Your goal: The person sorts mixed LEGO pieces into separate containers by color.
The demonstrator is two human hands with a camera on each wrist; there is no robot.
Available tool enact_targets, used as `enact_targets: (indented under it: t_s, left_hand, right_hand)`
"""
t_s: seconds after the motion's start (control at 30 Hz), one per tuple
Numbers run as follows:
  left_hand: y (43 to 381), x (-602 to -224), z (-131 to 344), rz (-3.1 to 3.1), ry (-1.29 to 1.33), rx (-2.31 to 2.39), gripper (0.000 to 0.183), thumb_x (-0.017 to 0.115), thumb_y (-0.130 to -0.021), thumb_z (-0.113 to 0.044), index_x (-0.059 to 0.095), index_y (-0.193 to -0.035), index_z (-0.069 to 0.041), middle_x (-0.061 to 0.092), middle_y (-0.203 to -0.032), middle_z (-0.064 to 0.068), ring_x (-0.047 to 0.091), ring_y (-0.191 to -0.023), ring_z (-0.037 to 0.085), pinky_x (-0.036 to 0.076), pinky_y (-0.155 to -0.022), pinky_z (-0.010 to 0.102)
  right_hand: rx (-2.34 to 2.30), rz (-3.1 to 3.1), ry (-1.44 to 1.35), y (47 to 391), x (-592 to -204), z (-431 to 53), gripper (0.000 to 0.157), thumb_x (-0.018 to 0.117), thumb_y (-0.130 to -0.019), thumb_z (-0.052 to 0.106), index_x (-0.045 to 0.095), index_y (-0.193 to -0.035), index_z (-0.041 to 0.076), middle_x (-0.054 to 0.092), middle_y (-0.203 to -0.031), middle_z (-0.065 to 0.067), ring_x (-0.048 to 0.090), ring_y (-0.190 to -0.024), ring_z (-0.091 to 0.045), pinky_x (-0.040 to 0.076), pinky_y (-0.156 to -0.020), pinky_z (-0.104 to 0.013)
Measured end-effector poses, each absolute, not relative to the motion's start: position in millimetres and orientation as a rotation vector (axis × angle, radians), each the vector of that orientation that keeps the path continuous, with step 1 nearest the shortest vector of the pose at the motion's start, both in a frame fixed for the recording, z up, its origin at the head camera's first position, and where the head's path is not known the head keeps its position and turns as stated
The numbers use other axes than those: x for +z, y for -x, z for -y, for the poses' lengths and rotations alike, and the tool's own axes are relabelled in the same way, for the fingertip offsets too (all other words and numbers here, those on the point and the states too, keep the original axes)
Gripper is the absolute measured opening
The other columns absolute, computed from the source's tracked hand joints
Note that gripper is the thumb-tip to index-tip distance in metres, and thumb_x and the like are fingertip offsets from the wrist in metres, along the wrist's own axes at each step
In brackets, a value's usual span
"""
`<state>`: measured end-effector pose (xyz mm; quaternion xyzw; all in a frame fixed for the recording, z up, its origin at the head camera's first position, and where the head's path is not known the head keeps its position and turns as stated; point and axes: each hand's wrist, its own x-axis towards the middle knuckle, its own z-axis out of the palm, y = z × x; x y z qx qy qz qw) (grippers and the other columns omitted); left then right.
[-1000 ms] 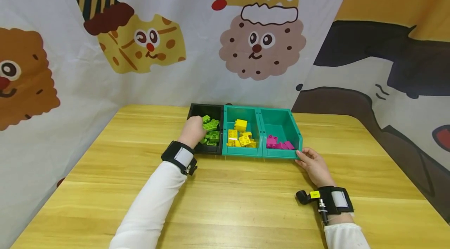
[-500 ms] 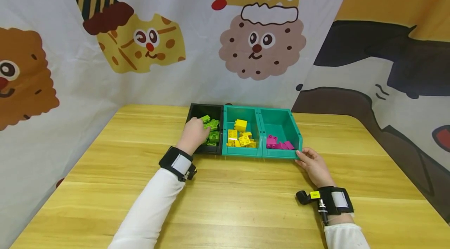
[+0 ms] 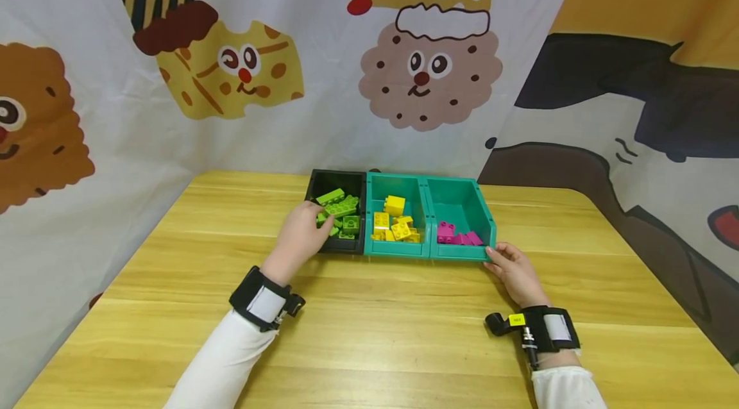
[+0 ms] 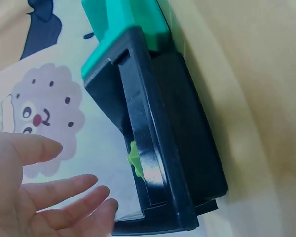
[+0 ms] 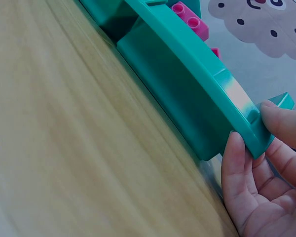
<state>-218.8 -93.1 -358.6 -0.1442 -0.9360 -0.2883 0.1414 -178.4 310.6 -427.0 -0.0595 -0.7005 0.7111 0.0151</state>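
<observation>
In the head view my left hand (image 3: 296, 237) hovers over the front left corner of a black bin (image 3: 340, 249), its fingers loosely extended. The left wrist view shows nothing between that thumb and those fingers. Bright green building blocks (image 3: 343, 206) lie heaped in the black bin, partly hidden by the fingers. Thumb and fingers of my right hand (image 3: 518, 275) pinch the front right corner of the right-hand teal bin (image 5: 227, 106). Inside this bin are several pink blocks (image 3: 446, 233), near its front wall.
A middle teal bin (image 3: 397, 249) with several yellow blocks (image 3: 394, 206) stands joined in a row between the other two. All three bins sit on a wooden table (image 3: 392, 332). Behind the table hangs a cartoon-printed cloth (image 3: 329, 120).
My left hand has drawn up out of the black bin, moving left and nearer to me, so more green blocks show. My right hand stays at the teal bin's corner.
</observation>
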Motion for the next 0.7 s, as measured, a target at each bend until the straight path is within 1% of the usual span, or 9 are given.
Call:
enact_targets:
  t_s: [0.37,0.5,0.6,0.7]
  left_hand:
    - [199,-364,100,2.74,0.454,-0.85,0.038,0.061,-0.091,-0.025,0.063,-0.115,0.005,0.059,-0.119,0.023,0.057,-0.11,0.037,0.046,-0.094,0.047]
    - [196,-364,106,2.738,0.451,-0.892,0.036,0.058,-0.093,-0.021,0.06,-0.119,0.005,0.058,-0.12,0.024,0.057,-0.111,0.037,0.046,-0.094,0.048]
    - [194,-364,113,2.733,0.447,-0.919,0.034,0.053,-0.095,-0.016,0.057,-0.122,0.005,0.057,-0.121,0.025,0.056,-0.112,0.039,0.045,-0.095,0.05]
    - [192,-360,120,2.746,0.436,-0.94,0.035,0.047,-0.098,-0.015,0.055,-0.125,0.006,0.055,-0.125,0.027,0.053,-0.117,0.04,0.043,-0.098,0.051]
  right_hand:
    - [2.228,2.152,0.171,177,-427,-314,0.013,0.059,-0.094,0.021,0.052,-0.097,0.011,0.049,-0.092,0.005,0.053,-0.085,-0.002,0.051,-0.08,-0.017]
    - [2.223,2.151,0.176,176,-428,-315,0.015,0.058,-0.095,0.023,0.05,-0.099,0.011,0.048,-0.093,0.007,0.053,-0.085,-0.001,0.05,-0.081,-0.016]
    - [2.213,2.17,0.174,176,-425,-316,0.019,0.054,-0.097,0.024,0.045,-0.106,0.011,0.047,-0.098,0.009,0.052,-0.088,0.002,0.049,-0.082,-0.015]
    - [2.189,2.176,0.214,174,-418,-318,0.023,0.05,-0.098,0.024,0.039,-0.112,0.009,0.045,-0.103,0.008,0.052,-0.089,0.002,0.048,-0.082,-0.014]
